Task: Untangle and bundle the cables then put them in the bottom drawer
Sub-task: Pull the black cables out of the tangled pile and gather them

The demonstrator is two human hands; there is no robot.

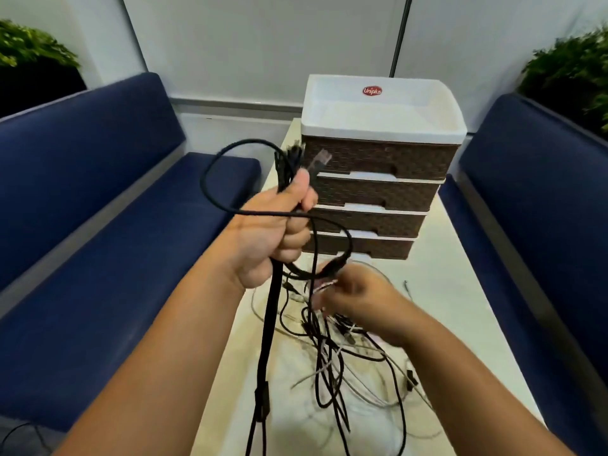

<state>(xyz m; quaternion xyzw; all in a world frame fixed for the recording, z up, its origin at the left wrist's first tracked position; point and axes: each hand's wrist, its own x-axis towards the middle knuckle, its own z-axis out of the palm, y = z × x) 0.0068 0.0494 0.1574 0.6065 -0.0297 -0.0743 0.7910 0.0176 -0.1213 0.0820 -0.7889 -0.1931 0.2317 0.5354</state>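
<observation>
Cables, thin black rubber-sheathed cords (316, 350), trail straight down from my raised left hand (276, 225), fisted round their gathered ends, onto the pale glossy table (460, 291); my lower right hand (355, 297), nearer the tangle, pinches one loop.

Four drawers (362, 222), two hands (273, 232), two benches (98, 192), two plants (29, 44).
</observation>
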